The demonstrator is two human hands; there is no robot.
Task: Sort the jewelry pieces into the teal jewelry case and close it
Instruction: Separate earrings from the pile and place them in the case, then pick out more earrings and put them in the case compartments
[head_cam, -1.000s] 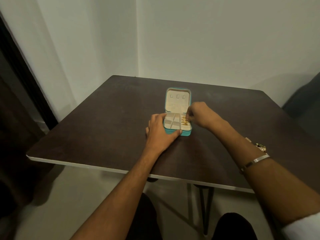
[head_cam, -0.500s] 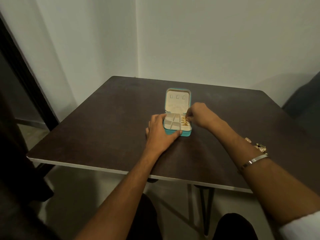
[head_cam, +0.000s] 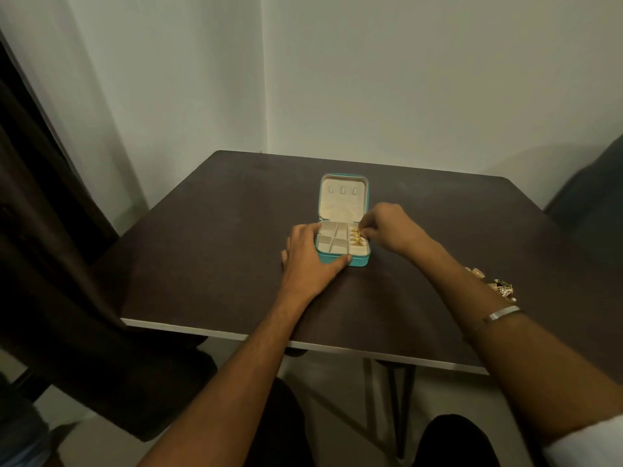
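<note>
A small teal jewelry case [head_cam: 343, 258] lies open near the middle of a dark table [head_cam: 209, 251], its lid flat behind a tray of cream compartments. The left hand [head_cam: 308, 261] presses flat against the case's left side and front edge, steadying it. The right hand [head_cam: 392, 227] has its fingertips pinched together over gold rings [head_cam: 356, 236] lined up in the right-hand slot. More jewelry [head_cam: 499, 285] sits on the table beside the right forearm. The pieces look tiny, light and slippery, best taken by fingertip; the case seems light enough to slide.
</note>
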